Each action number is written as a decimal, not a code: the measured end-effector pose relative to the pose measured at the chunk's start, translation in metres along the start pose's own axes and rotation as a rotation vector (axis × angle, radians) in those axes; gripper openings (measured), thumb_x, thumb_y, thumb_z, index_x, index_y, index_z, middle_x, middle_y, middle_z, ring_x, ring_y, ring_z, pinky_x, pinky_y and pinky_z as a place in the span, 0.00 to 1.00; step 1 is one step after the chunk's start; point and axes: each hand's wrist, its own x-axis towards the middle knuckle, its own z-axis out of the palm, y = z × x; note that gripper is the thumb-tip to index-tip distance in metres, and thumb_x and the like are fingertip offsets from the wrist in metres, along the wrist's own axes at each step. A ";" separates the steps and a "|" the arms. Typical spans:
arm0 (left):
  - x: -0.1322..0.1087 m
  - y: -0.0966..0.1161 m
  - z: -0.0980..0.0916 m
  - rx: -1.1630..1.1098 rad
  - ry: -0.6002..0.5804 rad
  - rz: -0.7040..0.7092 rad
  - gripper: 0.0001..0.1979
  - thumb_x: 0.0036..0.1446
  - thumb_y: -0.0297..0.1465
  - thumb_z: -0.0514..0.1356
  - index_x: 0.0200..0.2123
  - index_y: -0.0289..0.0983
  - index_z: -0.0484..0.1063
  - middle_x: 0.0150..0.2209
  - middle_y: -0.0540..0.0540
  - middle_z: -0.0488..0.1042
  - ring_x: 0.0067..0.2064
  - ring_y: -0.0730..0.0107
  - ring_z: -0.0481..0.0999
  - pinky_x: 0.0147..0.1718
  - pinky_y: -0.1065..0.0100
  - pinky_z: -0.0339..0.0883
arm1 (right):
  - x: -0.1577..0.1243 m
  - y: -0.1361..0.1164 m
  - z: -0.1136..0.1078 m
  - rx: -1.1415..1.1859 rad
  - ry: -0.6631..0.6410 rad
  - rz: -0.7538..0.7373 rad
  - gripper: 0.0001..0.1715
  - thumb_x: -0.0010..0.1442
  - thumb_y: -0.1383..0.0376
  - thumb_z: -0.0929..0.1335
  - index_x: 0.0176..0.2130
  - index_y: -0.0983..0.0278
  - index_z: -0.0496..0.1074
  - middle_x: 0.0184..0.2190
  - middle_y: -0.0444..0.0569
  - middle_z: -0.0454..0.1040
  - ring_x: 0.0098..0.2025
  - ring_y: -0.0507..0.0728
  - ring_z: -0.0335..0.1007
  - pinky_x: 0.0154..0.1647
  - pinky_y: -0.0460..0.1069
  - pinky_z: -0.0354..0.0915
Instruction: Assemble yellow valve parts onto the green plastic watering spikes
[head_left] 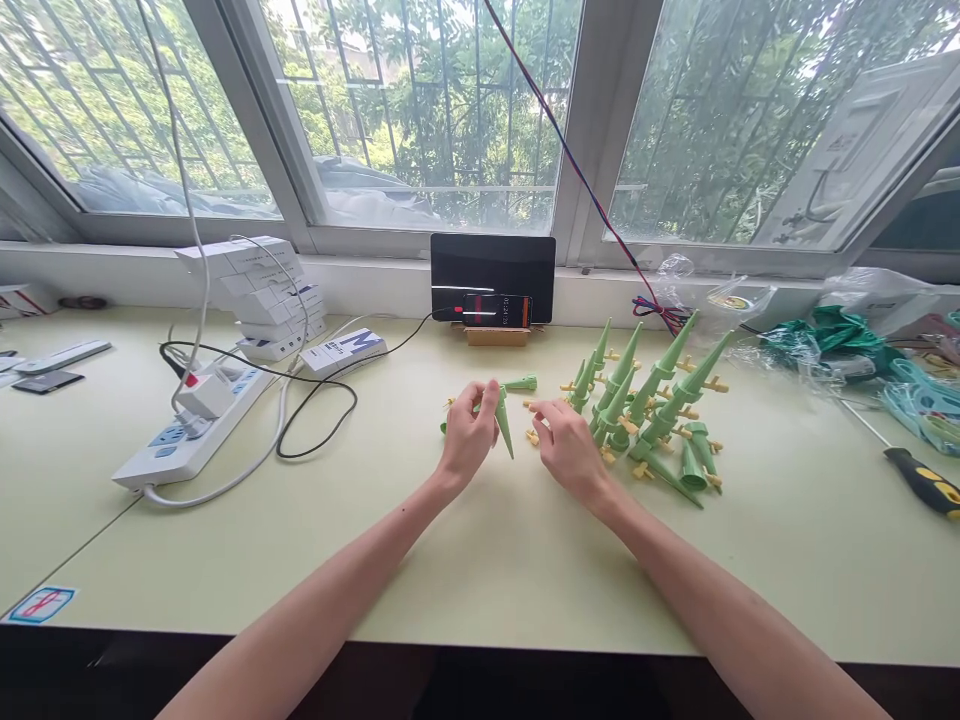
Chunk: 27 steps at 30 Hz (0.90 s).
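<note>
My left hand (pixel 470 433) is closed around a green plastic watering spike (pixel 506 428), its point angled down toward the table. To the right, my right hand (pixel 568 440) has its fingers bent together at a small yellow plastic valve (pixel 529 404), which shows at the fingertips. Another yellow valve (pixel 532 438) lies just under those fingers. Behind the hands rests a loose green spike (pixel 520 384). More green and yellow parts are partly hidden behind my left hand. Beside my right hand, several green spikes with yellow valves (pixel 637 400) stand stacked in slanting rows.
On the left lie a white power strip (pixel 202 425), cables and a pile of white boxes (pixel 262 290). A phone (pixel 497 310) leans on a black screen (pixel 493 265) at the back. To the right are plastic bags (pixel 832 340) and a screwdriver (pixel 922 480).
</note>
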 end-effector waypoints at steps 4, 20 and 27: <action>0.003 0.003 -0.002 -0.082 0.028 -0.008 0.22 0.61 0.52 0.54 0.31 0.38 0.61 0.28 0.50 0.76 0.13 0.83 0.58 0.12 0.74 0.53 | -0.001 0.000 0.000 -0.038 -0.039 0.020 0.15 0.66 0.70 0.61 0.50 0.65 0.70 0.44 0.54 0.73 0.38 0.56 0.71 0.42 0.50 0.65; 0.000 0.004 0.002 -0.073 0.097 -0.025 0.22 0.60 0.53 0.54 0.31 0.38 0.63 0.22 0.52 0.71 0.17 0.79 0.63 0.13 0.76 0.55 | 0.011 -0.003 0.004 -0.360 -0.201 0.053 0.19 0.70 0.59 0.59 0.57 0.62 0.65 0.63 0.58 0.62 0.46 0.61 0.73 0.37 0.51 0.64; -0.001 0.003 0.002 -0.048 0.069 0.000 0.22 0.61 0.53 0.53 0.32 0.38 0.63 0.22 0.52 0.71 0.16 0.80 0.61 0.14 0.76 0.54 | 0.015 0.003 0.006 -0.344 -0.263 0.008 0.14 0.72 0.59 0.58 0.48 0.61 0.68 0.48 0.53 0.73 0.41 0.57 0.72 0.32 0.48 0.58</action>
